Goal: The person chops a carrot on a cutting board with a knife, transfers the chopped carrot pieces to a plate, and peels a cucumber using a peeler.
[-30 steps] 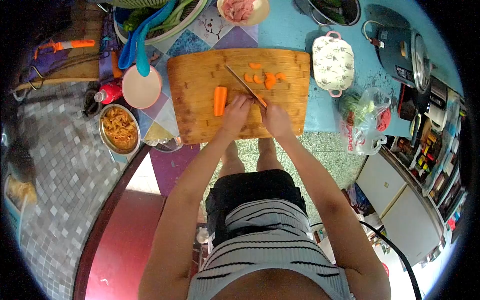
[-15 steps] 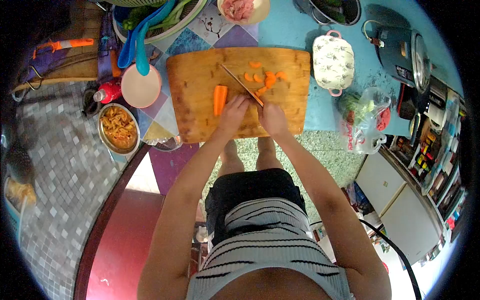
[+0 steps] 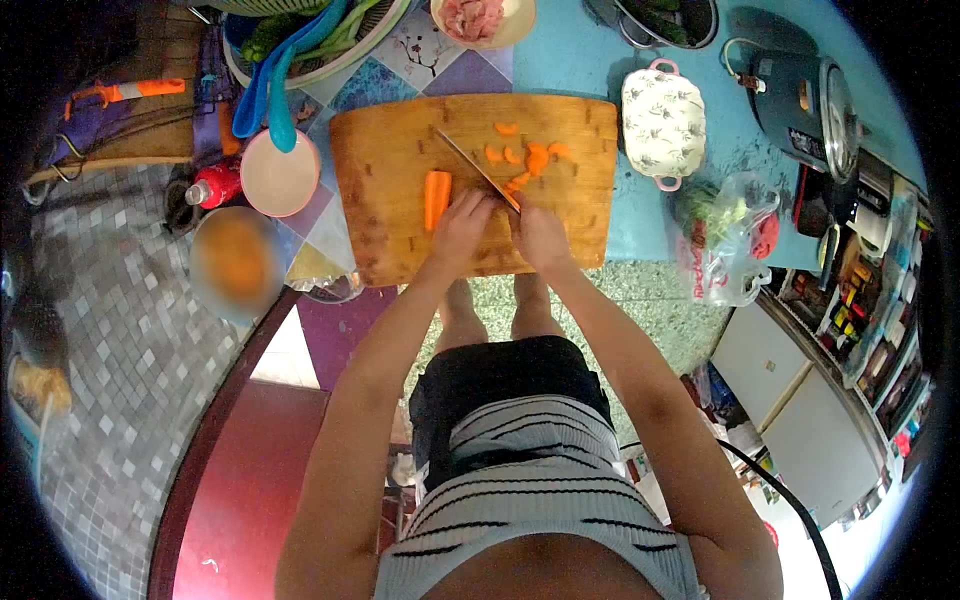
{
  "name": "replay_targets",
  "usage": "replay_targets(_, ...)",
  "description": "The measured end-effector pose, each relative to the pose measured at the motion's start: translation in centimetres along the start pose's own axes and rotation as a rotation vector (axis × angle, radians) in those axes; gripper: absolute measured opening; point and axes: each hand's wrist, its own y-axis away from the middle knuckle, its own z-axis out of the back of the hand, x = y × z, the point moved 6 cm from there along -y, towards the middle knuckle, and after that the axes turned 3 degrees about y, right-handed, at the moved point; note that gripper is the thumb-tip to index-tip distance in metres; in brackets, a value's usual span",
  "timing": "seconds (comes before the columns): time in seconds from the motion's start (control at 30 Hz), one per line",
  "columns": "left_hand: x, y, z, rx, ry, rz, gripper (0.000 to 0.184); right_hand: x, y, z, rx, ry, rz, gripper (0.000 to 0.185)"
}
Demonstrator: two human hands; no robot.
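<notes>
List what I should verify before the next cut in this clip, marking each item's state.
1. Knife in the right hand: ok, gripped at the handle end.
2. Left hand fingertips clear of the edge: cannot tell; they are too small and partly hidden near the blade.
3. Carrot all sliced: not ok; a long carrot piece lies beside the left hand.
4. Carrot slices on the cutting board: ok, mostly beyond the right hand.
5. Pink-rimmed bowl empty: ok, nothing visible inside.
</notes>
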Motion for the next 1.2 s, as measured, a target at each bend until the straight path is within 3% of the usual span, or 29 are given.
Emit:
replay_targets(0.07,0.1,0.1,0.0,0.016,0.031,-0.002,0.021,-0.5,0.0,-0.3,0.024,-0.054,-0.082,0.025)
replay_targets(0.3,0.1,0.2,0.1,-0.061,-0.065,-0.03,0.018,-1.0,1.3,0.9,-0.023,0.015,0.002,0.024)
replay_targets(0.37,-0.1,0.3,0.2,-0.05,-0.108,-0.042,0.018,-0.6,1.1,0.5,0.109,0.032,-0.099,0.021)
replay_targets(0.57,0.5,0.0,-0.5,-0.026,-0.009,0.016,0.019,-1.0,0.6,0.2,0.042,0.007,-0.021,0.023)
replay_targets(0.67,0.8,0.2,-0.9,0.03,-0.012,0.131,0.018,-0.7,1.2,1.5,0.008,-0.057,-0.146,0.022)
replay_targets(0.8,1.2,0.5,1.3,-0.148,0.045,0.321,0.017,-0.6,1.6,2.7,-0.086,-0.146,-0.052,0.022)
replay_targets(0.87,0.8,0.6,3.6,-0.205,0.013,0.425,0.019,-1.2,1.7,1.1,0.086,-0.067,-0.036,0.023)
replay_targets(0.97,0.3,0.4,6.7,-0.28,-0.242,0.472,0.029,-3.2,1.3,0.0,0.102,-0.052,-0.102,0.024)
replay_targets(1.03,1.4,0.5,5.8,-0.185,-0.033,0.582,0.036,-4.2,1.0,-0.1,0.074,-0.066,-0.145,0.024)
replay_targets(1.13,1.8,-0.2,3.7,-0.112,-0.057,0.398,0.041,-4.5,0.8,1.0,0.012,-0.046,-0.156,0.024)
replay_targets(1.2,1.9,0.0,3.1,-0.091,-0.116,0.394,0.042,-4.2,0.8,1.3,-0.004,-0.027,-0.118,0.025)
